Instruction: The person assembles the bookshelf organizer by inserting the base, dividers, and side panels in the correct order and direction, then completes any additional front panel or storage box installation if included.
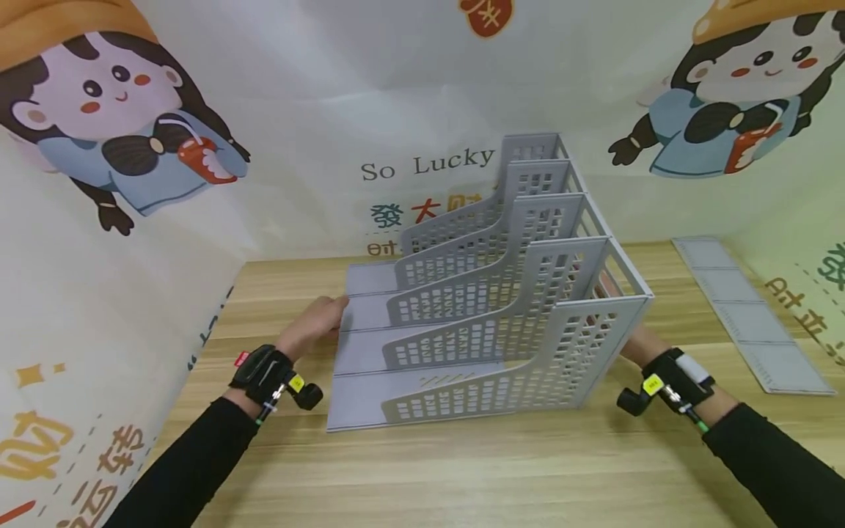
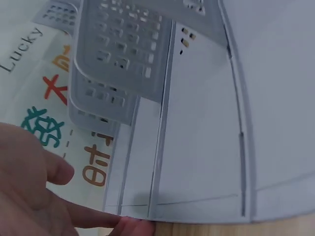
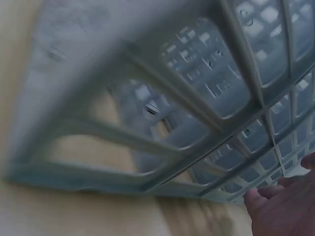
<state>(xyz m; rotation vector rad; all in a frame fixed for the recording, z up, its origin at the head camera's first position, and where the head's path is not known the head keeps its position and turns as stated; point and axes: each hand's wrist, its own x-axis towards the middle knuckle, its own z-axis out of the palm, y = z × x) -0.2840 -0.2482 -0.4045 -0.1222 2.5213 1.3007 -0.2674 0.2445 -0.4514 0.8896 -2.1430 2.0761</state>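
Note:
A grey plastic file organizer (image 1: 536, 282) stands on the wood-patterned table, with several perforated upright dividers rising from a flat base (image 1: 366, 345). At the base's left edge is my left hand (image 1: 315, 321). In the left wrist view, that hand's fingertips touch the base's rim, while the thumb stays apart from it. My right hand (image 1: 640, 346) is behind the organizer's tall right side, mostly hidden in the head view. In the right wrist view, the fingers of the right hand (image 3: 288, 206) reach toward the latticed back (image 3: 197, 137); contact is unclear.
A flat grey panel (image 1: 752, 315) with crosswise lines lies on the table at the right. Behind and along both sides hangs a printed white cloth (image 1: 297, 147) with cartoon figures and lettering. The organizer's back dividers stand close to it.

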